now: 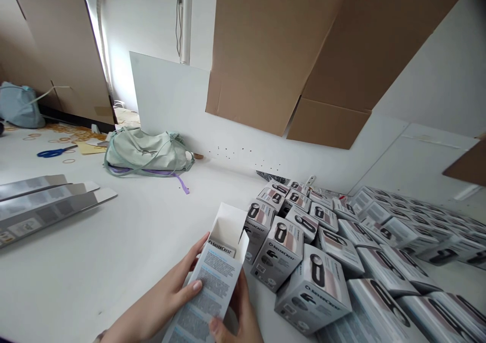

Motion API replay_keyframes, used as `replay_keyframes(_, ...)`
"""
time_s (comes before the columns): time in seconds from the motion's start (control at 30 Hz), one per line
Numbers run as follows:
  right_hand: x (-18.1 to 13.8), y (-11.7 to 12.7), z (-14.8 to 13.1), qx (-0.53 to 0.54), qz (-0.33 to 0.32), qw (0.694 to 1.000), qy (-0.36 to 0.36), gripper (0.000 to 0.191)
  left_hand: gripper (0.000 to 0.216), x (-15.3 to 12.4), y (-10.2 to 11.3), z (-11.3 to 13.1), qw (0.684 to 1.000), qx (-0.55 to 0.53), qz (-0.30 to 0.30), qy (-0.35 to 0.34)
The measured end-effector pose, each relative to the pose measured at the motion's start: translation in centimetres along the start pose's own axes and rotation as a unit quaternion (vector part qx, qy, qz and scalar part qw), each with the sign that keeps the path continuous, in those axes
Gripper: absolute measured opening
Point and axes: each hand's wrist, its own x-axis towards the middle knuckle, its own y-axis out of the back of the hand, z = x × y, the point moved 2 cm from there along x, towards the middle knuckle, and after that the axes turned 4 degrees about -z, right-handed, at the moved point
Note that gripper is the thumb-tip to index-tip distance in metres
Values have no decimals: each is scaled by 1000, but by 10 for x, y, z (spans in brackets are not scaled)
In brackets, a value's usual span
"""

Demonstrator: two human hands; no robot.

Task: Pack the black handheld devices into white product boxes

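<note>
An open white product box (pixel 216 277) with its top flaps up is held near the bottom middle of the view. My left hand (pixel 167 297) grips its left side, thumb across the printed face. My right hand (pixel 239 317) wraps around its lower right side from below. The box's inside looks empty from here. Just right of it stand several closed boxes of the same kind (pixel 299 262), packed close together on the white table (pixel 114 252).
Flattened box blanks (pixel 45 206) lie at the left. A pale green bag (pixel 146 153) sits behind, with blue scissors (pixel 55 152) and rubber bands further left. Large cardboard sheets (pixel 273 49) lean on the wall. A grey-blue bag (pixel 18 105) is at the far left.
</note>
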Motion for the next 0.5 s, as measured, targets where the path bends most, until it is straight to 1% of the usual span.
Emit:
replay_keyframes(0.2,0,1,1,6,0,1000,-10,99,81,0,0,-2,1000,-2,-6,1)
replay_keyframes(0.5,0,-1,0,16,26,999,-12,101,78,0,0,0,1000,0,5,-2)
